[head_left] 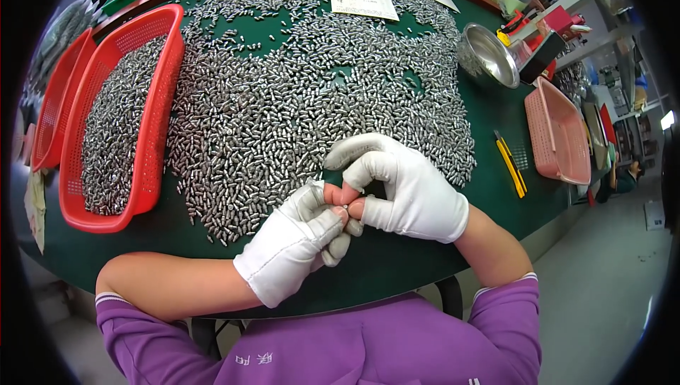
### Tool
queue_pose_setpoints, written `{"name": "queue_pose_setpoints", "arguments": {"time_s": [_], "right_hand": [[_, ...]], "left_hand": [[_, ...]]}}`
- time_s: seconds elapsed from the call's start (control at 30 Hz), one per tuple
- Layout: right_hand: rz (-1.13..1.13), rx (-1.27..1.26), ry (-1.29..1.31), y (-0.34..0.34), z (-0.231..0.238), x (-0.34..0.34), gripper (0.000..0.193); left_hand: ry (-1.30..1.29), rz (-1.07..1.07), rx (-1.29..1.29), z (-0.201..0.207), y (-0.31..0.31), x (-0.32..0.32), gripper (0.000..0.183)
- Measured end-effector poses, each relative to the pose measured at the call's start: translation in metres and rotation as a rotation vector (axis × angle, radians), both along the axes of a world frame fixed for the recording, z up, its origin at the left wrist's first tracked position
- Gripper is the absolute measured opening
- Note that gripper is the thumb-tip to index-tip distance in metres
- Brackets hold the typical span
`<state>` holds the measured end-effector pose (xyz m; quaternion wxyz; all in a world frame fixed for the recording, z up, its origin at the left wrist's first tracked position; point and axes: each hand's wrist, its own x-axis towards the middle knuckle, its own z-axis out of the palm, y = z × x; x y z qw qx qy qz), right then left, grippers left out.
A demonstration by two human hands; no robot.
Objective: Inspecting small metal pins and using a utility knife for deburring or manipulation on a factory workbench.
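Bare fingertips (338, 194) poking from white gloves pinch one small metal piece (345, 207) between the left hand (301, 240) and right hand (404, 190), above the green table (397, 261). Beyond lies a heap of pieces (304, 94); a red basket (152, 130) sits left.

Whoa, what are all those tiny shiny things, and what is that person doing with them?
A person in white gloves sits at a green table covered with a big heap of small metal pieces. The left hand and right hand meet just in front of the heap, bare fingertips pinching what looks like one tiny piece. A red basket on the left holds more pieces, and a steel bowl stands on the right.
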<state>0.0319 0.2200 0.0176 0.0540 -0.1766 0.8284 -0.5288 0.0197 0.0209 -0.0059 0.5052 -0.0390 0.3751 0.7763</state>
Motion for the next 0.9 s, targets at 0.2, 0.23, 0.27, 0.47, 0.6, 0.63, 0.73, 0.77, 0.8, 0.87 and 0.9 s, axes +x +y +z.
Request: {"name": "queue_pose_setpoints", "arguments": {"time_s": [0.2,0.23,0.27,0.47,0.6,0.63,0.73,0.77,0.8,0.87,0.9], "right_hand": [[-0.198,0.046,0.147,0.001,0.002,-0.001,0.010],[-0.248,0.051,0.158,0.003,0.002,-0.002,0.010],[-0.295,0.131,0.257,0.005,0.002,-0.004,0.009],[-0.327,0.534,0.569,0.015,0.005,-0.011,0.007],[-0.280,0.636,0.471,0.013,0.005,-0.005,0.006],[-0.279,0.635,0.471,0.013,0.005,-0.005,0.006],[-0.239,0.653,0.429,0.012,0.004,-0.005,0.014],[-0.231,0.573,0.455,0.011,0.005,-0.005,0.015],[-0.222,0.493,0.481,0.010,0.005,-0.006,0.017],[-0.185,0.395,0.470,0.005,0.010,-0.003,0.018],[-0.148,0.297,0.457,0.004,0.011,-0.002,0.020]], "left_hand": [[0.036,-0.028,0.036,-0.004,-0.001,-0.003,0.011],[0.052,-0.036,0.052,-0.004,-0.001,-0.003,0.011],[0.053,-0.038,0.052,-0.004,-0.001,-0.003,0.011],[0.083,-0.063,0.056,-0.001,-0.001,-0.003,0.015],[0.064,-0.087,0.077,0.003,-0.001,-0.005,0.015],[0.066,-0.095,0.061,0.003,-0.001,-0.006,0.016],[0.064,-0.089,0.055,0.001,-0.002,-0.005,0.017],[0.064,-0.088,0.054,0.000,-0.002,-0.005,0.017],[0.058,-0.082,0.058,0.000,-0.002,-0.005,0.017],[0.053,-0.078,0.063,-0.001,-0.002,-0.005,0.017],[0.035,-0.067,0.080,-0.002,-0.002,-0.005,0.015]]}}
